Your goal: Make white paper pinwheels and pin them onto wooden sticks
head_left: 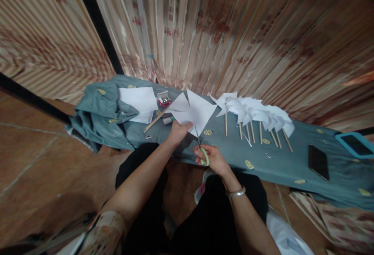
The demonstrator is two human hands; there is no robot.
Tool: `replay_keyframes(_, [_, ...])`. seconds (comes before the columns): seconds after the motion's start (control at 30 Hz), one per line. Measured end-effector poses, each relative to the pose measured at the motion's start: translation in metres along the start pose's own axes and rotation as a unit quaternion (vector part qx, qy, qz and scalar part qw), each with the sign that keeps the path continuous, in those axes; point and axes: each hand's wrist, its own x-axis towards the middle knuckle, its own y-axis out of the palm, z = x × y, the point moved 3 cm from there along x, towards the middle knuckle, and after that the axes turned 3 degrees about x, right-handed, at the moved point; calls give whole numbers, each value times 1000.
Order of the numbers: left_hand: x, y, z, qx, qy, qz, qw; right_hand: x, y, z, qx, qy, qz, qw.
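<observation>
My left hand (179,131) pinches the near left side of a white sheet of paper (203,110), which has slits cut toward its middle and corners standing apart. In my right hand (210,157) is a pair of scissors (205,156) with light green handles, fingers closed through the loops. The scissor blades point away from me and meet the paper's near edge. Just right of the paper, several white paper pinwheels (248,108) on wooden sticks lie overlapping in a row.
Left on the grey-green cloth (181,149) lie a stack of white paper (138,101), wooden sticks (156,119), a small red-and-white box (164,101) of metal pieces and a small cylinder (168,120). A dark phone (318,162) and a blue-framed device (356,144) lie right. A striped curtain (187,32) hangs behind.
</observation>
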Motion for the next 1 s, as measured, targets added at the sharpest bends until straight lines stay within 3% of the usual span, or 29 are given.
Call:
replay_keyframes(0.27, [-7,4,6,12,-21,49,998,0,-1,4,5,-13,-4,1000])
replay_keyframes(1.0, [-11,8,4,-10,-32,77,997,4,-2,2,7,-10,-24,1000])
